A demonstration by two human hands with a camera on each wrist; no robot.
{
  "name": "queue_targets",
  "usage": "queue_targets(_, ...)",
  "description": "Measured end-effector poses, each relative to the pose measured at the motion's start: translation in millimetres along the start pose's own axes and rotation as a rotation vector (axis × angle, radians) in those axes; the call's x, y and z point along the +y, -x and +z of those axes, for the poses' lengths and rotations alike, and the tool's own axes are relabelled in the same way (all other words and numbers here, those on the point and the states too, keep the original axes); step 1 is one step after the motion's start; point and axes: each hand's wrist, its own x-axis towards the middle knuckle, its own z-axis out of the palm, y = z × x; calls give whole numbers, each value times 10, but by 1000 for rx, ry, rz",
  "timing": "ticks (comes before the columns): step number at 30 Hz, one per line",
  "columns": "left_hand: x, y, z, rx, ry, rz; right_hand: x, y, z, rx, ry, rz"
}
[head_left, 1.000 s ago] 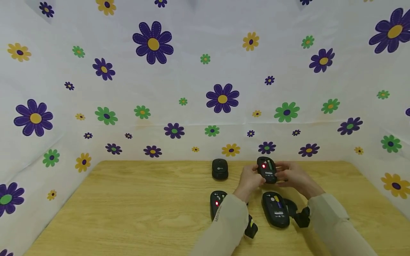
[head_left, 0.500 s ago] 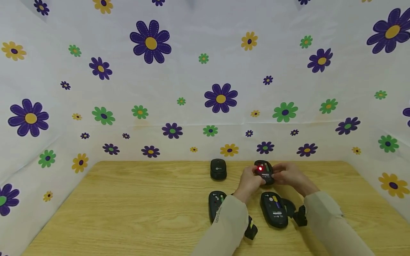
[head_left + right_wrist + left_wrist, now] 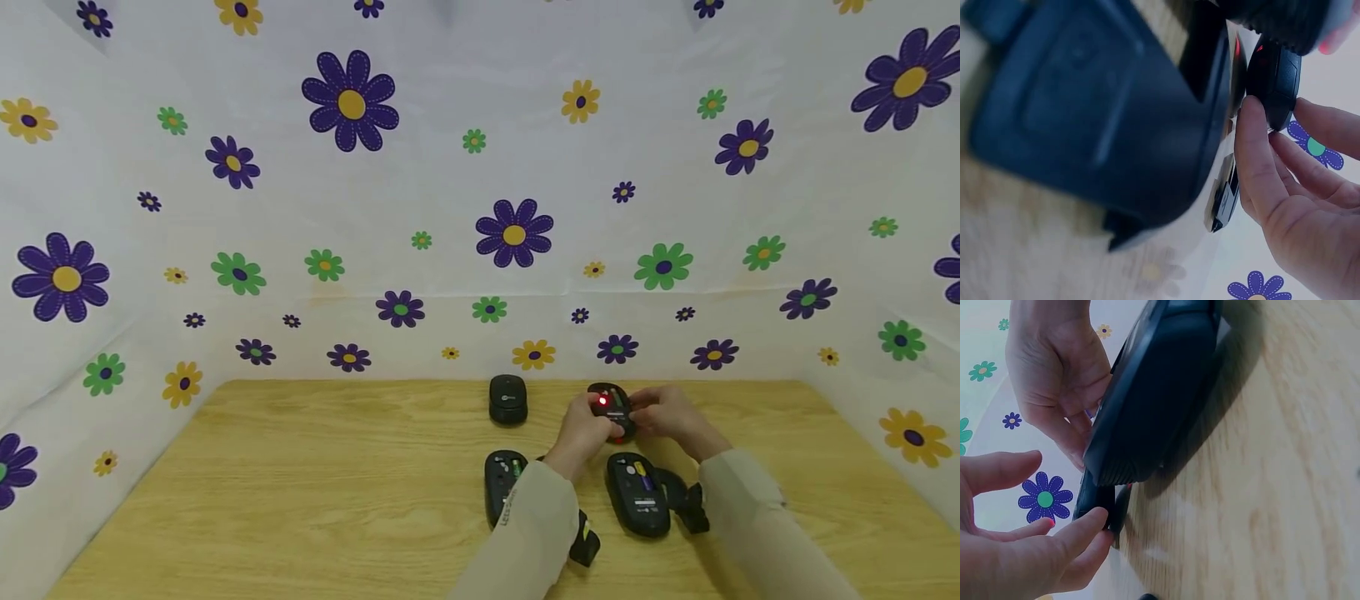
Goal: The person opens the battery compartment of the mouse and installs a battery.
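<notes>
A black computer mouse (image 3: 618, 408) is underside up at the back right, with a red light glowing and a green battery in its uncovered slot. My left hand (image 3: 582, 432) pinches its left side, thumb at the near end. Fingertips of my right hand (image 3: 672, 415) grip the right edge. From the right wrist, the held mouse (image 3: 1279, 81) shows between thumb and fingers. The left wrist view has my left hand (image 3: 1035, 550) at the bottom and the right hand (image 3: 1060, 369) at the top, with a large dark body between them and the table hiding part of the work.
Nearer me lies another upturned mouse (image 3: 637, 496) with a yellow-and-blue battery. A third upturned mouse (image 3: 504, 483) is partly covered by the left sleeve. One more mouse (image 3: 508, 400) sits upright at the back. A flower-patterned curtain (image 3: 420, 183) borders the wooden table (image 3: 300, 500).
Both hands have lowered the mouse slightly closer to the table, where it appears flatter. The red light on the mouse by the left sleeve no longer shows. The head view has shifted slightly.
</notes>
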Motion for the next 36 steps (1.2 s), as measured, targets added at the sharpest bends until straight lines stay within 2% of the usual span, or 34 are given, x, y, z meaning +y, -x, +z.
queue_targets(5,2,16,-10,-14,3,11,-35,23,10,6,8,14)
queue_targets(13,15,24,-9,-26,-14,6,-57,34,-35,2,-43,47)
queue_targets(18,73,53,-77,-41,-39,26,-81,83,-78,38,-63,43)
queue_targets(24,206,112,-267,-64,-54,70,-134,124,-110,103,-82,-23)
queue_targets(36,375,239,-725,-101,-47,144,-401,187,12,110,-129,-61)
